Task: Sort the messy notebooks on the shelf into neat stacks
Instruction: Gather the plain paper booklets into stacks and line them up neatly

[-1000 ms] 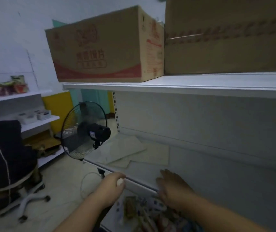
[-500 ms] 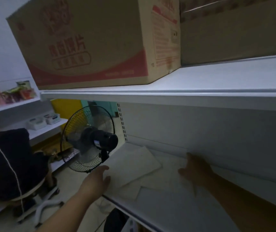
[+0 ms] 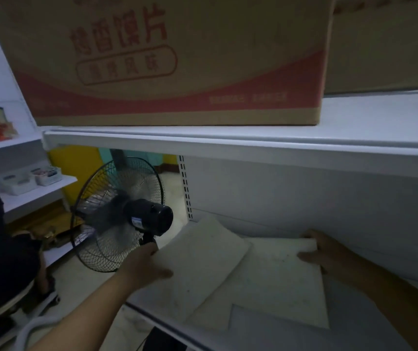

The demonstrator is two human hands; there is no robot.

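Note:
Pale notebooks lie overlapping on the dim white shelf (image 3: 370, 323). The left notebook (image 3: 203, 264) sits askew on top, its corner pointing to the back. My left hand (image 3: 143, 267) grips its left edge, thumb on the cover. A second notebook (image 3: 276, 282) lies under it to the right, and a third (image 3: 228, 316) peeks out at the front. My right hand (image 3: 325, 252) holds the far right corner of the second notebook, fingers curled over its edge.
An upper shelf board (image 3: 228, 143) hangs close above, carrying a red-printed cardboard box (image 3: 167, 59) and a plain one (image 3: 385, 44). A black standing fan (image 3: 119, 216) is just left of the shelf end. An office chair (image 3: 0, 262) and side shelves stand further left.
The view has moved closer and lower toward the shelf. My left hand has closed on the left notebook's edge; my right hand has taken hold of the second notebook's far corner.

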